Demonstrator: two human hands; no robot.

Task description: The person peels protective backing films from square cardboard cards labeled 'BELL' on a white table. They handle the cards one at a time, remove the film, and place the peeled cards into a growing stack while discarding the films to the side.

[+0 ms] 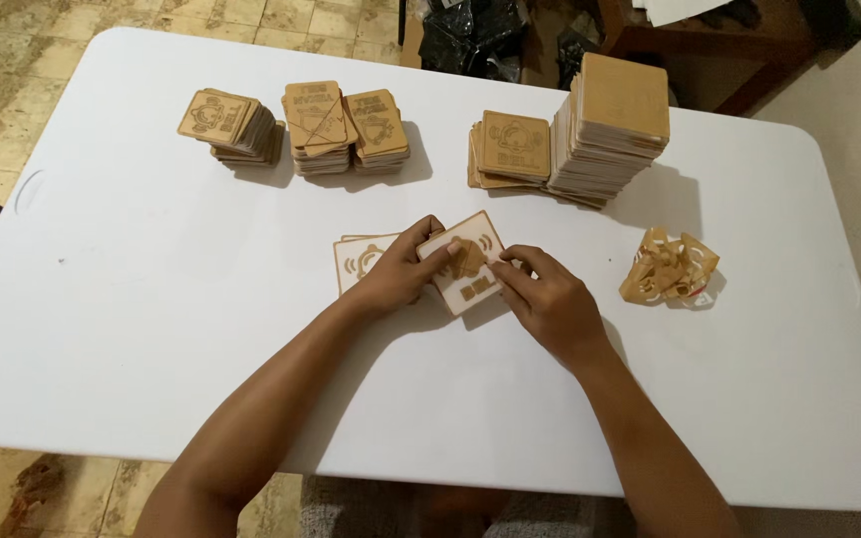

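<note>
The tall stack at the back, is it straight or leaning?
Leaning a little. The tall stack has its top plaques sitting further right than its bottom ones, and its edges look uneven.

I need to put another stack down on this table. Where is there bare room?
The left third of the table is bare, below the three small stacks. The near edge beside both forearms is free too. It is crowded along the far edge, around the tall stack, and by the crumpled scraps.

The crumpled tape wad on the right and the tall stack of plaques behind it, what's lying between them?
Nothing: bare white table between wad and tall stack, head view.
</note>
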